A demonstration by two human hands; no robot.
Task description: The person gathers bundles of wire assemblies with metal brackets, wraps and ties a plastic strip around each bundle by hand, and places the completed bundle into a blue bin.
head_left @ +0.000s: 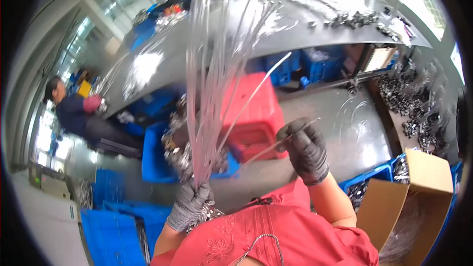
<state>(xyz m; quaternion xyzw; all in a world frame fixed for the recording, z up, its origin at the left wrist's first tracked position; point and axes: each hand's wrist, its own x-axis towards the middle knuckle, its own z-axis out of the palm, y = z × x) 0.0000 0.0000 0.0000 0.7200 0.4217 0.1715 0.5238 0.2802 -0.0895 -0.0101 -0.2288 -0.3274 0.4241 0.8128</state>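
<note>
My left hand [191, 206], in a grey glove, is wrapped round the lower end of a bundle of long thin shiny strips [202, 118]. The strips stand nearly upright and fan out towards the top; their exact kind is unclear. One strip [256, 88] leans away to the right. Small shiny metal pieces [209, 213] show just below the left hand, against the red shirt. My right hand [305, 150], also gloved, is raised to the right and pinches a single thin strip [266, 151], whose tip sticks out past the fingers.
A red crate [256, 113] stands ahead, beside a blue crate [155, 157] with shiny metal parts. Behind runs a long grey table [295, 24] bearing metal pieces. An open cardboard box [428, 172] and blue crates flank me. A co-worker [79, 116] is at the left.
</note>
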